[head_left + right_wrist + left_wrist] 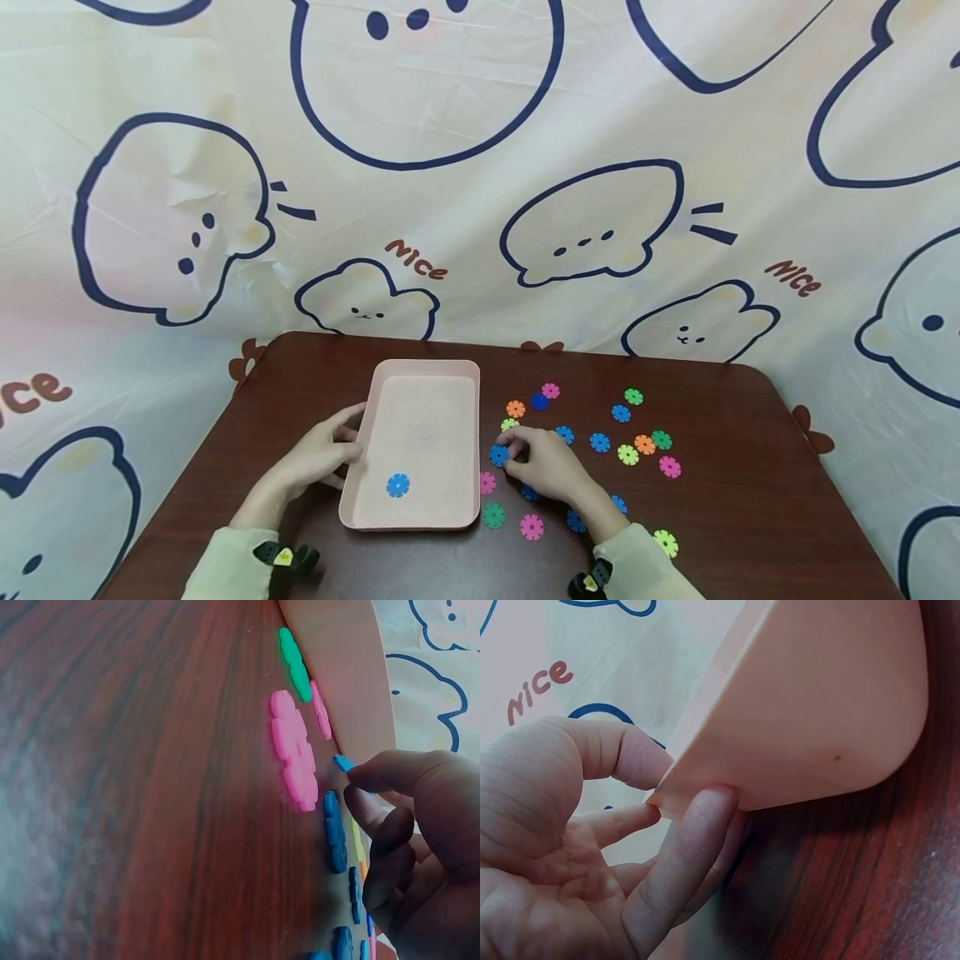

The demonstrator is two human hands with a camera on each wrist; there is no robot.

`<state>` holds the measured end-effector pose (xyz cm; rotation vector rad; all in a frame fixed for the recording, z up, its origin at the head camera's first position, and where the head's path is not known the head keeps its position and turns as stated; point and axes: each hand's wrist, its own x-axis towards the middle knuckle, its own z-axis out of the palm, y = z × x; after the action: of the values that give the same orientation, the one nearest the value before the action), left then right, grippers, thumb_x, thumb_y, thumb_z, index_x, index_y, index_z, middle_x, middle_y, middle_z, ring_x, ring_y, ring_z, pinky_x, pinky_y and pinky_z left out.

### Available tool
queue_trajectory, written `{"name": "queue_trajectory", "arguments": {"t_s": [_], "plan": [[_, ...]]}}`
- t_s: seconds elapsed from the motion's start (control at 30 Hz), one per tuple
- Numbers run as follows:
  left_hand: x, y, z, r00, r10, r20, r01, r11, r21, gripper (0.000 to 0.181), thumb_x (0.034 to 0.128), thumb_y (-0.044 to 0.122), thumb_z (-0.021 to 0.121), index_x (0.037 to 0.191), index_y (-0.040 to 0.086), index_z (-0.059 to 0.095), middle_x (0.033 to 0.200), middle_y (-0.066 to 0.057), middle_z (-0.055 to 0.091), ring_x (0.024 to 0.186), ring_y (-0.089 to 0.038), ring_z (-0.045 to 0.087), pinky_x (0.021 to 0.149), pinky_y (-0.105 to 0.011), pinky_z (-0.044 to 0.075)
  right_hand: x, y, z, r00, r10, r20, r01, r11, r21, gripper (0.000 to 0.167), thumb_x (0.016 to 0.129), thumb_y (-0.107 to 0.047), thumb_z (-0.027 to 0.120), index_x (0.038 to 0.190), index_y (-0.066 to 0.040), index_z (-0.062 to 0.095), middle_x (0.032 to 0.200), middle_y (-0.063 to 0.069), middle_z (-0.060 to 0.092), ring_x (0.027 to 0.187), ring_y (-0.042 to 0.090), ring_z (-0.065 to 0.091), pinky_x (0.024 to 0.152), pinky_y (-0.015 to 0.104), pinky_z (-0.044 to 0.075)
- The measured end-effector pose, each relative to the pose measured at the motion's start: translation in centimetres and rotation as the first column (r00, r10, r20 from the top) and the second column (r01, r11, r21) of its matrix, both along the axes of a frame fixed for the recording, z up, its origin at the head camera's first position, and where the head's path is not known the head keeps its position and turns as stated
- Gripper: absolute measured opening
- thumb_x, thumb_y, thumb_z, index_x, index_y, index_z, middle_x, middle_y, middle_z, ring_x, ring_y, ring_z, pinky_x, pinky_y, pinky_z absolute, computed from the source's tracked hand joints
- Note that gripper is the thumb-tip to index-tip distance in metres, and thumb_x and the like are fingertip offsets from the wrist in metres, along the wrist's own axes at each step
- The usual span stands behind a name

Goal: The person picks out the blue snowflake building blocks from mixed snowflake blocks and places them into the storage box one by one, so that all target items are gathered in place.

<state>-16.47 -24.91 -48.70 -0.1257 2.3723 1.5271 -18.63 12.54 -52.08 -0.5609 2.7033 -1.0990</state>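
A pale pink tray (423, 392) lies on the dark table, with one blue snowflake disc (398, 485) inside near its front end. My left hand (318, 454) grips the tray's left side; in the left wrist view its fingertips (709, 814) touch the rim and outer wall. Just beyond the tray's right side, my right hand (551, 465) pinches another blue snowflake disc (498, 455) between thumb and forefinger. The right wrist view shows only an edge of that held disc (343, 763). A pink disc (487, 482) and a green disc (493, 515) lie close by the tray.
Several more discs lie scattered to the right, among them an orange disc (515, 408), a pink disc (670, 467) and a yellow-green disc (666, 543). Some are partly hidden under my right hand and wrist. A patterned curtain (465, 217) hangs behind the table (750, 500).
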Motion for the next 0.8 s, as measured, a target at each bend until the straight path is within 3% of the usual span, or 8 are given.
{"name": "queue_trajectory", "arguments": {"t_s": [0.33,0.8], "plan": [[0.0,0.0,0.0,1.000,-0.003,0.003,0.003,1.000,-0.002,0.078,0.0896,0.006,0.062,0.161,0.009,0.031,0.121,-0.023,0.056,0.089,-0.028,0.067,0.061,-0.047,0.062,0.3,0.0,0.6,1.000,0.012,0.025,-0.010,0.996,-0.092,0.026,0.094,-0.014,0.074,0.120,-0.017,0.077,0.084,-0.012,0.066,0.056,0.012,0.052,0.052,0.026,0.046],[0.0,-0.1,0.0,1.000,-0.002,0.001,0.002,1.000,0.006,0.078,0.0895,0.005,0.062,0.161,0.008,0.032,0.120,-0.023,0.056,0.088,-0.028,0.066,0.060,-0.047,0.062,0.3,-0.5,1.7,0.999,-0.033,0.034,0.037,0.989,-0.140,0.027,0.093,-0.017,0.076,0.119,-0.023,0.077,0.090,-0.010,0.068,0.049,0.012,0.047,0.046,0.025,0.043]]}}
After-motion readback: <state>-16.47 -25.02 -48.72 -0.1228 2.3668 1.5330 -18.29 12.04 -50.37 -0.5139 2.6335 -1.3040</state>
